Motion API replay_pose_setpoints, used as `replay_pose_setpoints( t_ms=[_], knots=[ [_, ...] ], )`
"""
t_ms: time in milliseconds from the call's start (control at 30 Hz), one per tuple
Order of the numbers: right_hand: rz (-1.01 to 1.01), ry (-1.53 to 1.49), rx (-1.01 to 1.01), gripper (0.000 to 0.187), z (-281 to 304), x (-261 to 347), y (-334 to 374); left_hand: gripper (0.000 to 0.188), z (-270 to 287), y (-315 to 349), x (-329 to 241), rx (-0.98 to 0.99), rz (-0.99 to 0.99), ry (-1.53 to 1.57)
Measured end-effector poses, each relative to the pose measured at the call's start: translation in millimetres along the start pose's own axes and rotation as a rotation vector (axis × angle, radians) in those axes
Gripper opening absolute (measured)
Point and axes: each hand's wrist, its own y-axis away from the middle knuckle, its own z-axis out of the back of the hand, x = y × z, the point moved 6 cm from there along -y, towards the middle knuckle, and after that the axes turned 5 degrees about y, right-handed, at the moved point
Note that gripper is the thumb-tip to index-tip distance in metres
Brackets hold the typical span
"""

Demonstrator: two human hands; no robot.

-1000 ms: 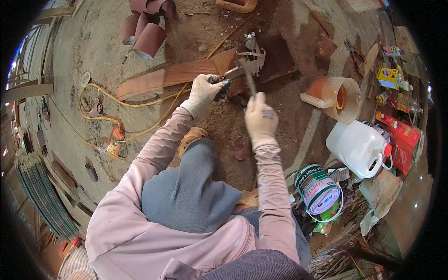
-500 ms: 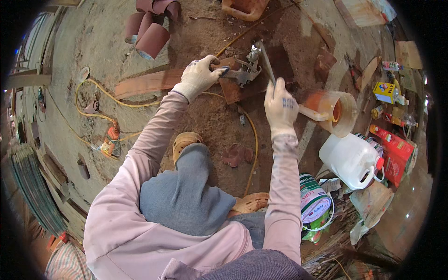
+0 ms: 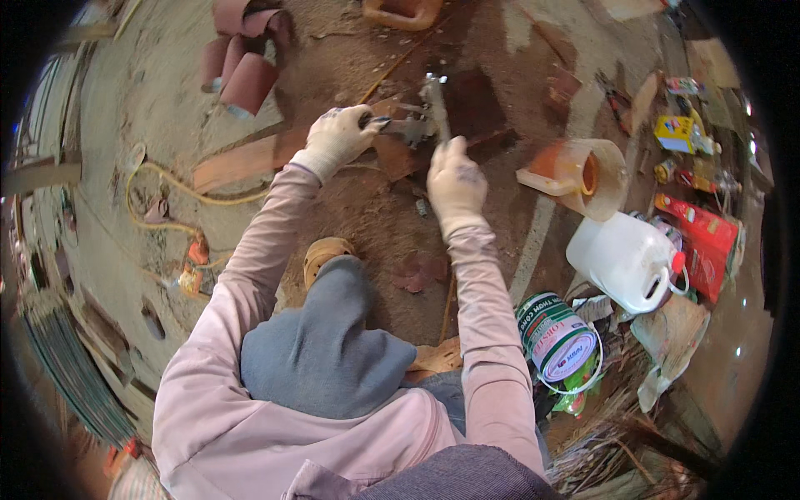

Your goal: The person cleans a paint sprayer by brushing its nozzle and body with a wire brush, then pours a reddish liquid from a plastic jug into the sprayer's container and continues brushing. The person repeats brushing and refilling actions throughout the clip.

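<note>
Metal clamp tool (image 3: 421,125) sits on reddish board (image 3: 242,162), dusty ground ahead of knees. Gloved left hand (image 3: 337,142) closed round dark handle; gloved right hand (image 3: 454,179) pinching upright metal bar (image 3: 437,104). Looks heavy, rigid, gritty; best held by handle and bar. Beyond right: translucent jug (image 3: 583,171), white canister (image 3: 625,262), paint tin (image 3: 557,340).

Look past your work: on the dirt floor (image 3: 150,108), red clay tubes (image 3: 242,71) lie piled near its far left edge. A yellow cord (image 3: 167,187) snakes along the left side. To your right, a clear jug (image 3: 583,175) lies tipped, a white plastic canister (image 3: 625,258) just beside it. Nearer you stands a paint tin (image 3: 554,337). A red carton (image 3: 704,242) sits toward the right edge.
</note>
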Motion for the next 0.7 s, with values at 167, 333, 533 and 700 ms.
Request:
replay_pose_setpoints(
  t_ms=[167,333,533,700],
  knots=[
    [0.022,0.090,0.203,0.025,27.6,-36.0,61.4,0.036,-8.0,1.1,9.7,0.002,-0.162,-0.089],
    [0.014,0.013,0.095,0.028,158.8,-92.0,93.9,0.040,-9.0,11.0,-4.2,-0.054,-0.327,-0.129],
    [0.020,0.112,-0.200,0.022,279.8,-146.9,157.0,0.040,15.5,29.0,-48.0,-0.102,-0.469,-0.179],
    [0.045,0.298,-0.405,0.027,298.0,-174.9,152.4,0.033,28.4,40.2,-83.1,-0.127,-0.429,-0.071]
  ],
)
